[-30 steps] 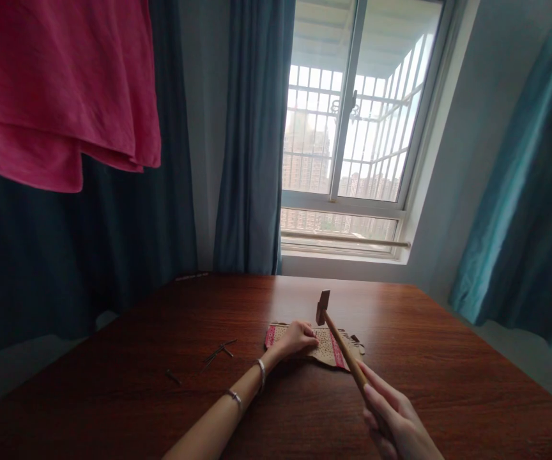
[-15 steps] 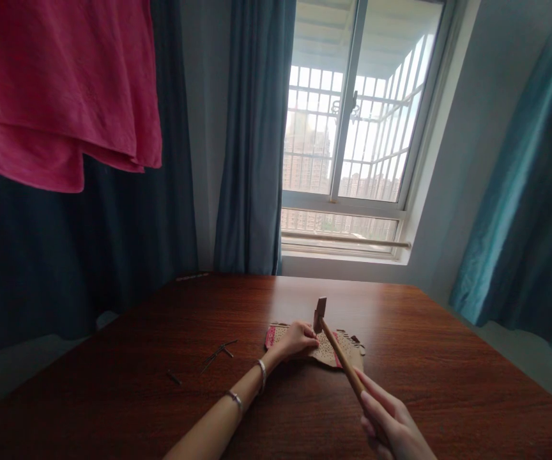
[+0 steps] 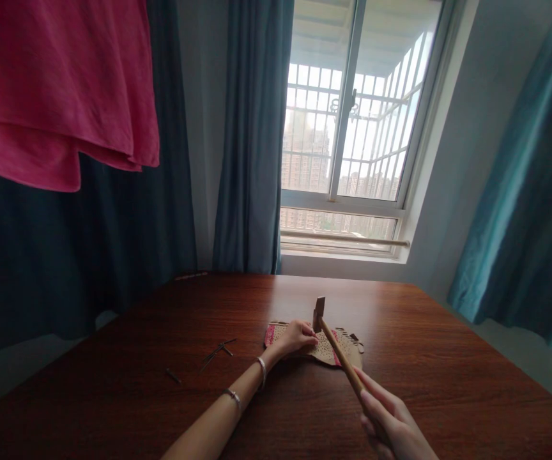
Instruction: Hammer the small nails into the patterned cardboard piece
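My right hand (image 3: 391, 412) is wrapped round the wooden handle of a hammer (image 3: 340, 356), whose head is raised close to my left fingertips. My left hand (image 3: 299, 337) rests on a tan piece (image 3: 326, 348) of cardboard-like material with many small dark holes and pink-red patches. Its thumb and fingers are pinched together near the middle of the piece. Whatever is between them is too small to make out. Slots or cut strips run along the piece's upper right edge.
Several thin dark nail-like pieces (image 3: 218, 350) lie on the brown wooden table (image 3: 132, 396), left of my left arm. Another short one (image 3: 172, 375) lies farther left. Beyond the table are a window (image 3: 343, 128) and blue curtains (image 3: 254, 140). A pink cloth (image 3: 65, 96) hangs at upper left.
The view has shifted very slightly. Both hands, the hammer and the tan piece keep nearly the same places relative to each other.
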`<action>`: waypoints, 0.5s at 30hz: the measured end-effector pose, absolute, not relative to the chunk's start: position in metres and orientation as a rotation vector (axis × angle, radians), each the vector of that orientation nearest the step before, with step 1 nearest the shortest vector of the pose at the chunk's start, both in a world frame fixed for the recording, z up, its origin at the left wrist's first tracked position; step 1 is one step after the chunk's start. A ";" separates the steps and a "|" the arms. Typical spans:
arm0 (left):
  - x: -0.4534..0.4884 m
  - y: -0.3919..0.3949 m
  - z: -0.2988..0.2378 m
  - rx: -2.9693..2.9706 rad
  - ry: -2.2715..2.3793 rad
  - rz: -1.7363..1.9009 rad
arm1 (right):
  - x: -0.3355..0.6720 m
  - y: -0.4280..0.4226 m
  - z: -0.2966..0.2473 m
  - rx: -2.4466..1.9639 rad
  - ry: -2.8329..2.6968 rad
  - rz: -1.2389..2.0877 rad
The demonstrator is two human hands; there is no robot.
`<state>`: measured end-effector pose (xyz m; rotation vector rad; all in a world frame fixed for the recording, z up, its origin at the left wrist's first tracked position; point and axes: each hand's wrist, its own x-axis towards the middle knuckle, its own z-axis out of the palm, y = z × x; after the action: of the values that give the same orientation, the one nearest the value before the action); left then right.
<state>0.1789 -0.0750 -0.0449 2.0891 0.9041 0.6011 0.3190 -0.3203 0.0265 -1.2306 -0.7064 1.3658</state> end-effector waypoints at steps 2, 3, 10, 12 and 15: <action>0.179 -0.073 -0.047 2.121 0.844 0.638 | 0.319 -0.320 0.026 -1.227 -0.703 1.360; 0.179 -0.073 -0.047 2.136 0.809 0.658 | 0.319 -0.320 0.025 -1.221 -0.698 1.356; 0.173 -0.075 -0.043 2.149 0.818 0.652 | 0.321 -0.320 0.022 -1.178 -0.685 1.352; 0.173 -0.075 -0.041 2.155 0.831 0.650 | 0.321 -0.320 0.022 -1.182 -0.693 1.360; 0.173 -0.076 -0.040 2.163 0.843 0.628 | 0.322 -0.320 0.020 -1.173 -0.704 1.363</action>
<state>0.1725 -0.0757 -0.0399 2.1626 0.8433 0.6276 0.3224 -0.3198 0.0199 -1.1730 -0.7041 1.3625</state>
